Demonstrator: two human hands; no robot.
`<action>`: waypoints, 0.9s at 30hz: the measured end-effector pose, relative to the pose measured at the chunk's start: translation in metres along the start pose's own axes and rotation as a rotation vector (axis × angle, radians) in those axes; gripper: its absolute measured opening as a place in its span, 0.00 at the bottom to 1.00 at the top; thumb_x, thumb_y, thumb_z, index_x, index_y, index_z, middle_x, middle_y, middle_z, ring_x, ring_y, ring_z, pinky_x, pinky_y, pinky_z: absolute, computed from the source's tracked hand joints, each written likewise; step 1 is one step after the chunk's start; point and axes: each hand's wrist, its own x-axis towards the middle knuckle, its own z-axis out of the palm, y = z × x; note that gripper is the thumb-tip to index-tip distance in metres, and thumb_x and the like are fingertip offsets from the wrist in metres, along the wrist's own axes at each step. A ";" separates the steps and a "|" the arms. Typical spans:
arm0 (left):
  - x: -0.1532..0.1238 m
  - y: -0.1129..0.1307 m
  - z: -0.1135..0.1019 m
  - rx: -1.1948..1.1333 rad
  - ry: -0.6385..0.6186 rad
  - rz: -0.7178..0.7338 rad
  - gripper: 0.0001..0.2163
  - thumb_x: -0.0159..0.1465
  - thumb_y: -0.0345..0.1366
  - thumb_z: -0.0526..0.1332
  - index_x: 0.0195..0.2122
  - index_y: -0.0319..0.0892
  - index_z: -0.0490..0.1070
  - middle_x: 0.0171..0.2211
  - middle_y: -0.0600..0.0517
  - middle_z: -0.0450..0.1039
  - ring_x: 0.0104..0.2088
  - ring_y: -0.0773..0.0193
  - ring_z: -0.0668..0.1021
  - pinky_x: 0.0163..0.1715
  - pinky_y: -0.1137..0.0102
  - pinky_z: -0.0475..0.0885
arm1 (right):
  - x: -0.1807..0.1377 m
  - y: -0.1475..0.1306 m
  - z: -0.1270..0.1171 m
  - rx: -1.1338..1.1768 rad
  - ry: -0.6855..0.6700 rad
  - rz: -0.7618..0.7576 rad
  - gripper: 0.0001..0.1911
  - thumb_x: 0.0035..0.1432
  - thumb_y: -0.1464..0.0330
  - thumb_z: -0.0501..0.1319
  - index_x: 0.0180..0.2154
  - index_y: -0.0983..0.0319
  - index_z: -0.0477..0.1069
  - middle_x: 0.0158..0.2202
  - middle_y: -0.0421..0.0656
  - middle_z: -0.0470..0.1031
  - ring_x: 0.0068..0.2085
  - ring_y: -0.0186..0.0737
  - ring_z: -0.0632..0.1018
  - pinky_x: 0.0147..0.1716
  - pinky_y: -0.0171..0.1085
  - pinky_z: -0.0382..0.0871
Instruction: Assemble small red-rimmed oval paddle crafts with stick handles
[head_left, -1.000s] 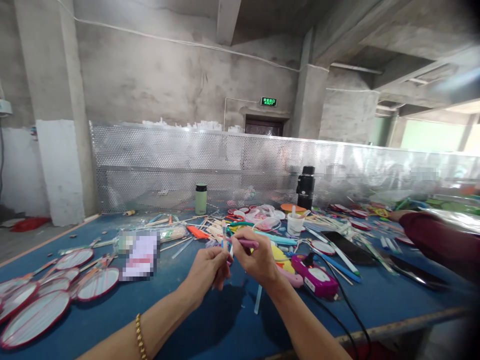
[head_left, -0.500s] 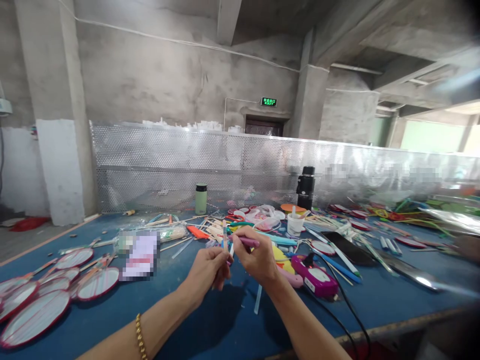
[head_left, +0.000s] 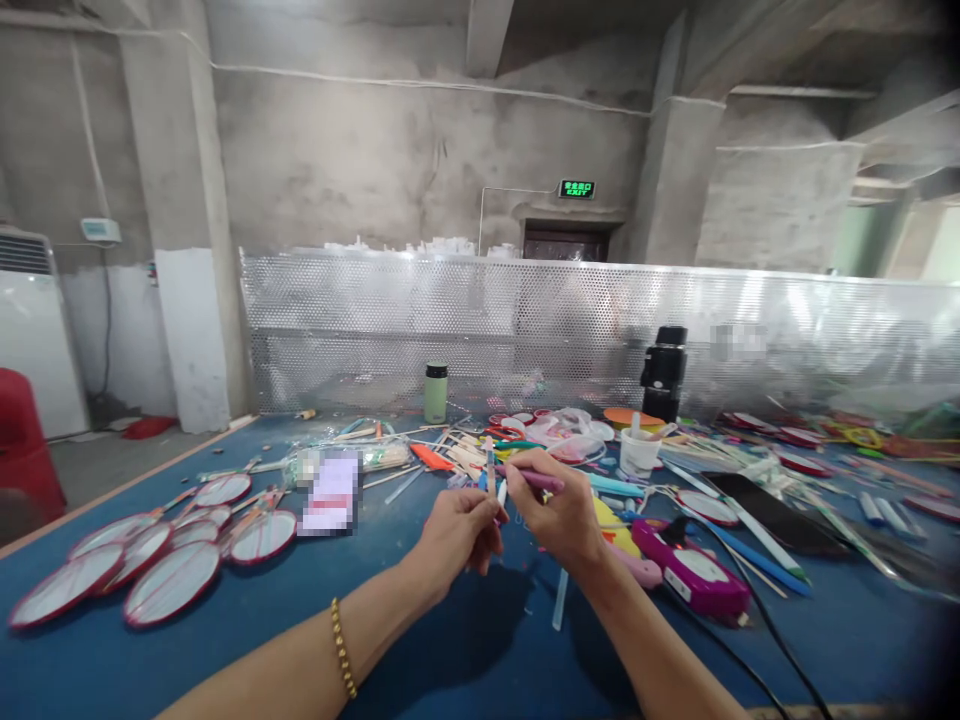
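The left hand (head_left: 456, 528) is pinching a pale stick (head_left: 490, 468), the right hand (head_left: 568, 518) clasping a pink handle (head_left: 538, 479). Left of the white cup (head_left: 637, 456), seemingly finished fans (head_left: 172, 580) are lying and loose sticks (head_left: 459, 455) are waiting.

pale stick (head_left: 490, 462) upright, pink stick (head_left: 534, 478) level, both held

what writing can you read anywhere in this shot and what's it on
"EXIT": green sign above the door; the characters over it are too small.
Packet on the table: blurred, unreadable.
Patch on the mesh screen: blurred.
Pink pen in the right hand, stick in the left hand: no writing visible.
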 end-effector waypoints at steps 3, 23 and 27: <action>0.001 -0.001 0.000 0.005 0.014 -0.005 0.14 0.57 0.46 0.57 0.29 0.38 0.70 0.17 0.55 0.70 0.11 0.73 0.67 0.11 0.77 0.53 | 0.000 0.000 0.001 0.006 0.034 -0.007 0.07 0.58 0.70 0.57 0.29 0.61 0.71 0.26 0.41 0.74 0.24 0.33 0.70 0.24 0.33 0.62; 0.001 0.000 -0.001 -0.010 0.003 0.002 0.17 0.56 0.51 0.58 0.29 0.38 0.69 0.16 0.55 0.69 0.10 0.72 0.67 0.10 0.78 0.52 | -0.006 -0.003 -0.006 0.031 0.017 0.025 0.07 0.59 0.71 0.57 0.29 0.61 0.71 0.26 0.41 0.74 0.28 0.36 0.73 0.30 0.34 0.66; 0.008 -0.003 -0.006 0.001 0.018 0.044 0.17 0.57 0.51 0.57 0.30 0.38 0.68 0.15 0.55 0.69 0.10 0.72 0.67 0.10 0.78 0.52 | -0.006 -0.005 -0.006 0.039 0.008 0.016 0.06 0.59 0.71 0.57 0.29 0.61 0.71 0.26 0.41 0.74 0.26 0.35 0.72 0.28 0.34 0.65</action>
